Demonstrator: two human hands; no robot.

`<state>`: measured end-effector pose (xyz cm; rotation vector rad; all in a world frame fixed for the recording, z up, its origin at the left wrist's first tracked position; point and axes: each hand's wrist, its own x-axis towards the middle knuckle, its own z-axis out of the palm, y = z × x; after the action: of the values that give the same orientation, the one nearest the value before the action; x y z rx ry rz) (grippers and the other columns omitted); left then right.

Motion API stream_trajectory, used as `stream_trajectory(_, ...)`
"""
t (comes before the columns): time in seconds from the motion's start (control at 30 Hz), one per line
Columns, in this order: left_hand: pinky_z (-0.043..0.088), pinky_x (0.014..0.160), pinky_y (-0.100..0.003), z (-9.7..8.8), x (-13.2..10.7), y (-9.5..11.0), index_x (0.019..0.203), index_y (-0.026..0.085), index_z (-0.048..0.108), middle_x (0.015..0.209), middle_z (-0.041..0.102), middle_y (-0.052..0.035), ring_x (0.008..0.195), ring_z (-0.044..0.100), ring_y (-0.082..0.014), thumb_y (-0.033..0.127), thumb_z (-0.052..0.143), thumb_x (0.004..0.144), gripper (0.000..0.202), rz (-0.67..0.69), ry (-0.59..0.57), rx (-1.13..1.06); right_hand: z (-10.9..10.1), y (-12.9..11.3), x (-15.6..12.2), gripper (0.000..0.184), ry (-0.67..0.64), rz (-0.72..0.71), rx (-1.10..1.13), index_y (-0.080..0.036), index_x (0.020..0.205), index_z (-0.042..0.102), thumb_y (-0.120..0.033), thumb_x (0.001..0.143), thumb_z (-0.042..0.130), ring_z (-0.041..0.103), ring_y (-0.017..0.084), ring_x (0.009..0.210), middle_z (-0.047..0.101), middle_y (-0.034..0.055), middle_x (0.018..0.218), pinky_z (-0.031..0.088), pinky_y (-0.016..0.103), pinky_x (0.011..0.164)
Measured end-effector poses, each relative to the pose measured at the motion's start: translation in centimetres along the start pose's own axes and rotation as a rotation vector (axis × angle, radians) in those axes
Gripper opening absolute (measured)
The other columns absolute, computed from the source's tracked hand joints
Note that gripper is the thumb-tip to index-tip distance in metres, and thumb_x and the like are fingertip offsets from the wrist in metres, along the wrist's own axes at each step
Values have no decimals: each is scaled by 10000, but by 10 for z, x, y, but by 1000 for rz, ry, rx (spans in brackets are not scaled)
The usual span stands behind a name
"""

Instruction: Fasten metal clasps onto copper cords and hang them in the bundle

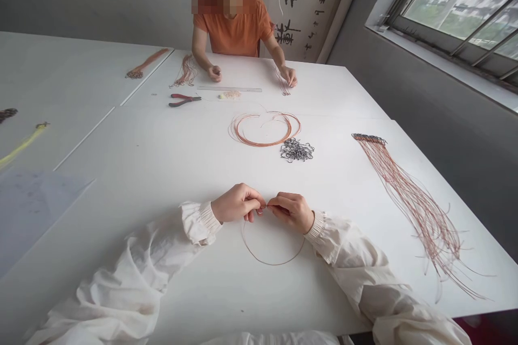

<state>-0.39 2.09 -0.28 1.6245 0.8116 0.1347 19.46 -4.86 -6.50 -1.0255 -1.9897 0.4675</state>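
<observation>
Surface (170,156): white, crossed by seams; all the loose pieces listed below are carried on it.
Window (457,0): barred, set at the right.
Co-worker (234,32): orange top, placed at the far edge; a few strands (284,90) are touched by the left hand (289,76), while the right hand (215,73) is rested in front.
Panel (307,11): marked with black characters, set behind the co-worker.
Sheet (36,210): pale, laid flat at the left.
Bundle (413,199): copper-coloured, topped with a row of dark clips, fanned out at the right.
Coil (263,144): copper-coloured, laid beyond the person's hands.
Hands, one pair, white-sleeved: left (238,203) and right (293,211) are held nearly tip to tip, fingers pinched on the cord.
Cord (275,264): thin, reddish; gripped by both hands, its slack curved in a loop below them. A tiny shiny piece shows at the left fingertips, too small to identify.
Yellow strands (22,146): stretched at the far left.
Ruler (229,89): clear, laid near the co-worker.
Pliers (182,99): red and black handles, placed left of the ruler.
Clips (297,150): dark, heaped just beside the coil.
Beads or scraps (230,95): pale, gathered below the ruler; cannot be told which.
</observation>
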Motion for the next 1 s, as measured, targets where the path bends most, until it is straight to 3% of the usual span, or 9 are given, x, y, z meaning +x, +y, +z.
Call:
stream_trajectory(0.17, 526, 549, -211, 2, 0, -2, 830, 126, 740, 707, 696, -51, 568, 637, -147, 290, 628, 791, 203, 81, 52, 110, 0, -1, 0, 168, 20, 9, 17, -180, 879, 645, -221, 938, 494, 451, 108, 508, 549, 17, 648, 367, 234, 499)
stream_trajectory(0.37, 501, 528, -206, 2, 1, -6, 759, 139, 732, 645, 655, -33, 547, 616, -143, 299, 612, 820, 209, 131, 142, 160, 0, -1, 1, 145, 49, 61, 64, -186, 903, 651, -252, 930, 525, 448, 105, 496, 562, 21, 661, 373, 233, 485)
stream_trajectory(0.83, 498, 536, -208, 3, -1, -4, 763, 125, 725, 668, 643, -38, 549, 600, -131, 298, 607, 836, 222, 146, 143, 125, 0, -3, 2, 121, 111, 84, 113, -185, 879, 656, -263, 908, 568, 479, 104, 502, 593, 27, 675, 408, 237, 492)
stream_trajectory(1.0, 498, 529, -214, 2, -1, -3, 796, 126, 743, 708, 670, -54, 556, 597, -134, 290, 608, 836, 216, 157, 200, 146, -8, -4, 3, 160, 53, 175, 182, -176, 984, 669, -250, 898, 557, 522, 111, 546, 625, 36, 726, 444, 244, 534)
